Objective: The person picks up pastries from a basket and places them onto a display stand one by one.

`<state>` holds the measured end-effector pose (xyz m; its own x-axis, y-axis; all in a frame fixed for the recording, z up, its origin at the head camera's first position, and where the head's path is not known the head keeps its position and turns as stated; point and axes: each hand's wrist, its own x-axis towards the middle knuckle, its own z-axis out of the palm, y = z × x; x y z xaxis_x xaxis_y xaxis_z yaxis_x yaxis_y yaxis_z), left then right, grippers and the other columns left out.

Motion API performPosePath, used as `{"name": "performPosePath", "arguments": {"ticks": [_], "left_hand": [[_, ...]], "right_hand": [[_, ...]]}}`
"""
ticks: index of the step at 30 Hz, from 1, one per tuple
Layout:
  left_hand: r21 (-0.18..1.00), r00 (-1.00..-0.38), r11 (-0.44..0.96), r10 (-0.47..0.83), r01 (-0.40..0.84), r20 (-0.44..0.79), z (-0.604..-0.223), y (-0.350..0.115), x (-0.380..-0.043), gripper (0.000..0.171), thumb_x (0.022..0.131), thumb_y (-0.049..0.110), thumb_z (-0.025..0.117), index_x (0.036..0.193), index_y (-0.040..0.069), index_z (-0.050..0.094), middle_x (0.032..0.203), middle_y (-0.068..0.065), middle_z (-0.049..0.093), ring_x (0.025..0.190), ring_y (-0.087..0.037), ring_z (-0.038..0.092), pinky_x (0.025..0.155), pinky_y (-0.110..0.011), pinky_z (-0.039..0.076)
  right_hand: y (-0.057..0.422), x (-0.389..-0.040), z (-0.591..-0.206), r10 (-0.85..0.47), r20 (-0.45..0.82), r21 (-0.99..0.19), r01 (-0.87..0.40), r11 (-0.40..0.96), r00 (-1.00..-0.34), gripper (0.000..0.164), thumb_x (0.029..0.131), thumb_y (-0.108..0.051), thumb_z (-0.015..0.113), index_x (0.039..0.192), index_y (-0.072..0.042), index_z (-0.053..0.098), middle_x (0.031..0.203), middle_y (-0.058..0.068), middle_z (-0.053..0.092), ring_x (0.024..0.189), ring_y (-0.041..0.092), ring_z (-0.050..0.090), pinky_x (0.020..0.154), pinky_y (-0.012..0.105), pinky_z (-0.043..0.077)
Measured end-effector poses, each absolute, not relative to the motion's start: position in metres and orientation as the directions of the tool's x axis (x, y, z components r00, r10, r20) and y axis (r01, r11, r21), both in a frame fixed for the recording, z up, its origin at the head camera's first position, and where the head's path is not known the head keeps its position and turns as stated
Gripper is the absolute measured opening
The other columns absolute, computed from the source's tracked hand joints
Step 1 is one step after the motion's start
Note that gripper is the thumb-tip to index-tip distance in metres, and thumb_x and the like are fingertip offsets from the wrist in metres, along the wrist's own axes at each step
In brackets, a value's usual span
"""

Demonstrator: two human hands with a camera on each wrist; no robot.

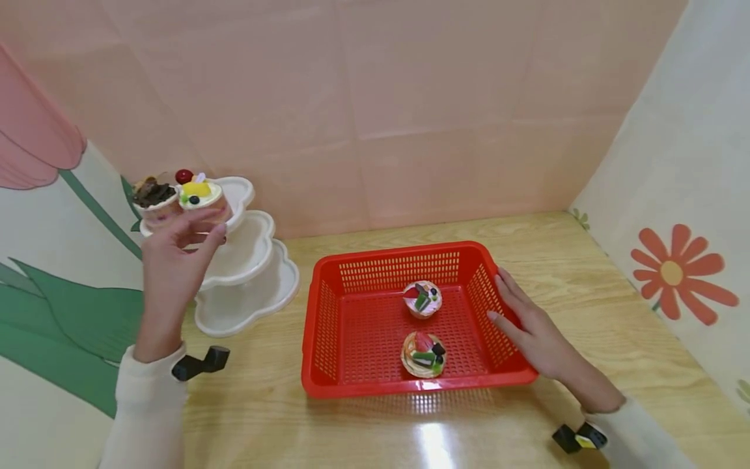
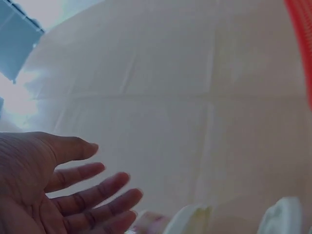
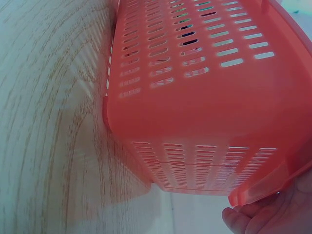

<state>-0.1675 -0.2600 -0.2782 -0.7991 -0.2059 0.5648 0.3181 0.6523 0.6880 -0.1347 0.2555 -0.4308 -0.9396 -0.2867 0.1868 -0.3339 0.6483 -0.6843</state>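
Note:
My left hand (image 1: 178, 257) is raised beside the top tier of a white three-tier stand (image 1: 237, 251), fingers apart and slightly bent with nothing between them. Close beyond its fingertips on that tier are a toy dessert cup with yellow fruit (image 1: 202, 195) and another topped with dark chocolate pieces (image 1: 155, 195). In the left wrist view the palm and fingers (image 2: 90, 200) are bare. My right hand (image 1: 536, 335) grips the right rim of a red plastic basket (image 1: 310, 326), thumb on the inner side and fingers outside. Inside the basket are two toy fruit tarts, one farther (image 1: 422, 299) and one nearer (image 1: 423, 355).
A shiny red cherry (image 1: 184, 176) shows behind the dessert cups. The stand's lower tiers (image 1: 249, 306) fan out to the right, left of the basket. A pink sheet (image 1: 410, 130) backs the wooden table (image 1: 252, 404), with flower-printed sheets (image 1: 674, 273) at the sides.

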Motion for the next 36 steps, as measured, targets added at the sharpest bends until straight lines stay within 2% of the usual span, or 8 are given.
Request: {"name": "performPosePath", "arguments": {"ticks": [5,8,13,19,24,29,36], "left_hand": [[0.709,-0.862,0.593,-0.049,0.382,0.505,-0.294,-0.234,-0.174,0.030,0.094,0.021,0.074,0.122,0.009,0.074,0.111,-0.009,0.074,0.087,0.000,0.067,0.069,-0.014,0.054],[0.723,-0.883,0.561,0.035,0.404,0.467,-0.298,-0.218,-0.177,0.029,0.095,0.024,0.074,0.121,0.010,0.074,0.114,-0.008,0.074,0.092,-0.004,0.067,0.069,-0.017,0.055],[0.724,-0.884,0.523,0.148,0.450,0.442,-0.301,-0.191,-0.186,0.027,0.095,0.022,0.075,0.119,0.012,0.075,0.115,-0.005,0.073,0.097,-0.014,0.067,0.068,-0.022,0.055],[0.762,-0.879,0.438,0.257,0.477,0.403,-0.305,-0.162,-0.193,0.029,0.093,0.021,0.076,0.121,0.014,0.074,0.121,-0.003,0.070,0.108,-0.026,0.066,0.075,-0.037,0.058],[0.796,-0.877,0.383,0.311,0.468,0.366,-0.305,-0.140,-0.200,0.031,0.093,0.024,0.076,0.123,0.018,0.073,0.123,0.000,0.070,0.109,-0.022,0.065,0.080,-0.042,0.057],[0.792,-0.868,0.384,0.353,0.475,0.350,-0.308,-0.118,-0.211,0.031,0.092,0.026,0.077,0.122,0.018,0.074,0.119,0.004,0.071,0.104,-0.015,0.066,0.078,-0.040,0.058],[0.832,-0.847,0.324,0.450,0.451,0.283,-0.321,-0.092,-0.227,0.035,0.093,0.025,0.076,0.127,0.015,0.070,0.123,0.003,0.070,0.108,-0.019,0.066,0.082,-0.039,0.058]], "right_hand": [[0.256,-0.134,-0.430,-0.284,0.185,-0.682,-0.331,0.653,-0.941,0.070,0.106,-0.031,0.053,0.162,-0.009,0.017,0.170,0.008,0.005,0.148,0.051,0.018,0.095,0.074,0.038],[0.256,-0.134,-0.429,-0.284,0.173,-0.685,-0.323,0.653,-0.943,0.070,0.106,-0.031,0.054,0.162,-0.011,0.016,0.170,0.009,0.005,0.149,0.051,0.018,0.095,0.074,0.039],[0.257,-0.134,-0.427,-0.281,0.163,-0.692,-0.313,0.651,-0.946,0.071,0.106,-0.031,0.054,0.162,-0.012,0.016,0.170,0.010,0.005,0.148,0.052,0.019,0.094,0.071,0.041],[0.257,-0.135,-0.430,-0.283,0.169,-0.684,-0.319,0.656,-0.944,0.070,0.106,-0.032,0.053,0.162,-0.012,0.016,0.170,0.010,0.005,0.148,0.052,0.019,0.094,0.070,0.042],[0.256,-0.135,-0.431,-0.283,0.163,-0.683,-0.315,0.659,-0.945,0.070,0.107,-0.032,0.052,0.162,-0.011,0.015,0.171,0.008,0.003,0.148,0.052,0.018,0.094,0.069,0.042],[0.256,-0.135,-0.430,-0.284,0.171,-0.677,-0.322,0.662,-0.943,0.070,0.107,-0.033,0.052,0.162,-0.011,0.015,0.171,0.006,0.003,0.149,0.051,0.018,0.095,0.070,0.041],[0.255,-0.133,-0.428,-0.283,0.167,-0.681,-0.318,0.659,-0.944,0.071,0.106,-0.031,0.054,0.162,-0.011,0.016,0.171,0.009,0.005,0.148,0.051,0.018,0.095,0.071,0.041]]}}
